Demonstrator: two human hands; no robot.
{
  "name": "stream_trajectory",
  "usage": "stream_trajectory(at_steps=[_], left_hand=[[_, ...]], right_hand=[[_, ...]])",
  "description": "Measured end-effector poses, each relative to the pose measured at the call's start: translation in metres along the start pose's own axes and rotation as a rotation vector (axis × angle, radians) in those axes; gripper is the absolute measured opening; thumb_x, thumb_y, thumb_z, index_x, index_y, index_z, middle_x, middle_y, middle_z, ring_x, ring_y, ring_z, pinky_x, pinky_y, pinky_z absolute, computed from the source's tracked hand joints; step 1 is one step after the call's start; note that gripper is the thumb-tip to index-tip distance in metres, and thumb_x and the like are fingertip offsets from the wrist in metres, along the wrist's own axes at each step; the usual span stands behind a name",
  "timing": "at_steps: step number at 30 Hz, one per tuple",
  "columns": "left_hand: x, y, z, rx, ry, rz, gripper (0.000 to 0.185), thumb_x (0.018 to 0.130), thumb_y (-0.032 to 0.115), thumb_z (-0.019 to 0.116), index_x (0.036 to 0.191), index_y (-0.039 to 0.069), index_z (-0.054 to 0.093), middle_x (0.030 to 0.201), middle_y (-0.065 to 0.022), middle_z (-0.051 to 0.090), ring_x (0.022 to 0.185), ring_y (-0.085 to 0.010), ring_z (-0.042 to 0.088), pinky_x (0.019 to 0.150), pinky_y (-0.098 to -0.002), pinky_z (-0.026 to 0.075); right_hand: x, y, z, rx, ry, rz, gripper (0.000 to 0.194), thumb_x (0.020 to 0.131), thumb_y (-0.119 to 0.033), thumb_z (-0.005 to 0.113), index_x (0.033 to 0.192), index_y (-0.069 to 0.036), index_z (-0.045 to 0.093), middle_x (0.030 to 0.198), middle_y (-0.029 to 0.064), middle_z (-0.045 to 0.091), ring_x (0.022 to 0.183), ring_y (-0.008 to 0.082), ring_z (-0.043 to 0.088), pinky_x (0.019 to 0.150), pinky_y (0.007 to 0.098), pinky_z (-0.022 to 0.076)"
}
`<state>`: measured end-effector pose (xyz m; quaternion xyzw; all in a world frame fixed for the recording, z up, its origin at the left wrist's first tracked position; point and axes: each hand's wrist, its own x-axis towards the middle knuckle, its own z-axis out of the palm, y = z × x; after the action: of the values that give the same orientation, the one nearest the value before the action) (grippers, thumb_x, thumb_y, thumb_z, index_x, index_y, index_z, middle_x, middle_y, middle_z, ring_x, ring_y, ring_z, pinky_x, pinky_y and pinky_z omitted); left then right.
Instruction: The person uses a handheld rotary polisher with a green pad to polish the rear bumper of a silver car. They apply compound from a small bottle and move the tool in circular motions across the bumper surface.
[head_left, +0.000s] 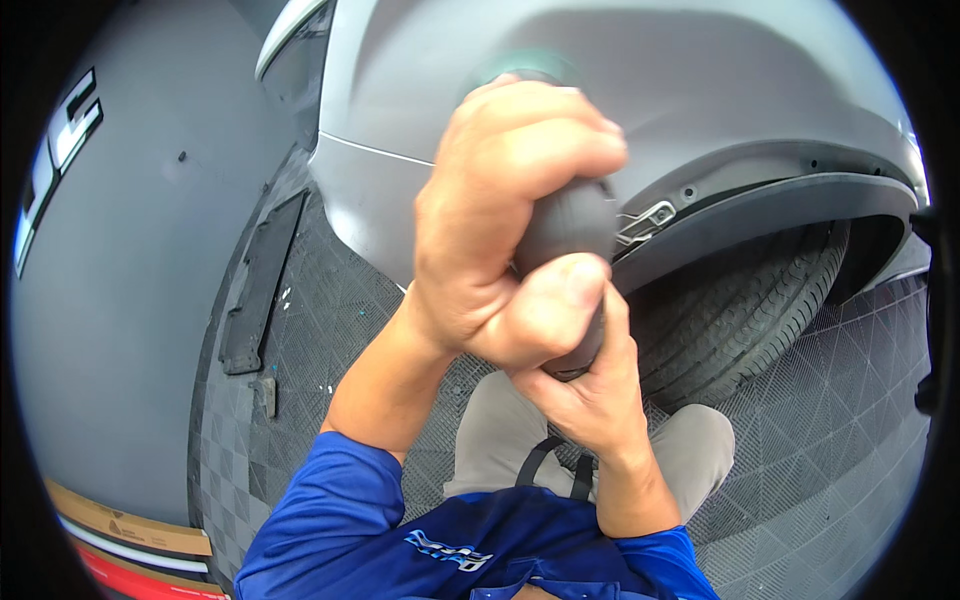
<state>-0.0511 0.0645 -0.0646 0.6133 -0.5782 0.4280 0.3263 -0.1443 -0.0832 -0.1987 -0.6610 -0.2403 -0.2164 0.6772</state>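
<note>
A dark handheld power polisher (570, 221), with a blurred green round pad (525, 64) at its head, is against the silver-grey car body panel (675, 82). My left hand (510, 202) wraps over the tool's front part, its fingers near the pad and its thumb along the body. Lower down, my right hand (592, 390) grips the rear end of the tool. Much of the tool is hidden behind my hands.
Right of my hands are the bare wheel arch (750, 202), with a metal bracket (651, 221), and a tire (750, 322). On the tiled floor at left lie a long black plastic trim piece (262, 289) and a small block (267, 397). Long cardboard boxes (135, 525) are by the grey wall.
</note>
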Motion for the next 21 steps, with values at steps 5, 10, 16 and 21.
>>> stream_trajectory(at_steps=[5,10,16,21], left_hand=[[0.000,0.000,0.007,-0.014,0.141,0.017,0.058,0.084,0.038,0.074,0.127,-0.001,0.074,0.120,-0.0220,0.078,0.114,-0.0392,0.073,0.115,-0.0571,0.049],[0.007,-0.007,0.018,-0.013,-0.048,0.022,0.061,0.096,0.038,0.069,0.139,-0.004,0.065,0.132,-0.0264,0.076,0.132,-0.0406,0.067,0.125,-0.0601,0.046],[-0.003,0.005,0.014,-0.021,0.179,-0.053,0.058,0.090,0.038,0.071,0.130,-0.004,0.073,0.125,-0.0239,0.076,0.122,-0.0364,0.069,0.118,-0.0579,0.049],[0.004,0.001,0.022,-0.013,0.089,-0.019,0.056,0.089,0.037,0.071,0.129,-0.003,0.073,0.124,-0.0229,0.077,0.120,-0.0380,0.070,0.117,-0.0577,0.048]], right_hand=[[0.000,0.000,-0.001,-0.005,-0.001,0.009,0.105,0.081,-0.012,0.103,0.168,-0.004,0.044,0.135,0.0245,0.078,0.122,0.0380,0.081,0.103,0.0445,0.0644],[0.001,0.001,-0.008,0.053,0.051,0.026,0.105,0.083,-0.013,0.103,0.168,-0.005,0.043,0.137,0.0220,0.078,0.120,0.0344,0.082,0.101,0.0446,0.0655],[0.001,0.001,-0.005,-0.017,-0.012,0.008,0.103,0.081,-0.014,0.103,0.167,-0.002,0.046,0.139,0.0271,0.075,0.124,0.0415,0.080,0.104,0.0457,0.0641],[-0.001,0.008,-0.006,0.001,0.039,-0.019,0.105,0.081,-0.013,0.103,0.167,-0.004,0.044,0.138,0.0243,0.076,0.123,0.0372,0.080,0.103,0.0451,0.0646]])
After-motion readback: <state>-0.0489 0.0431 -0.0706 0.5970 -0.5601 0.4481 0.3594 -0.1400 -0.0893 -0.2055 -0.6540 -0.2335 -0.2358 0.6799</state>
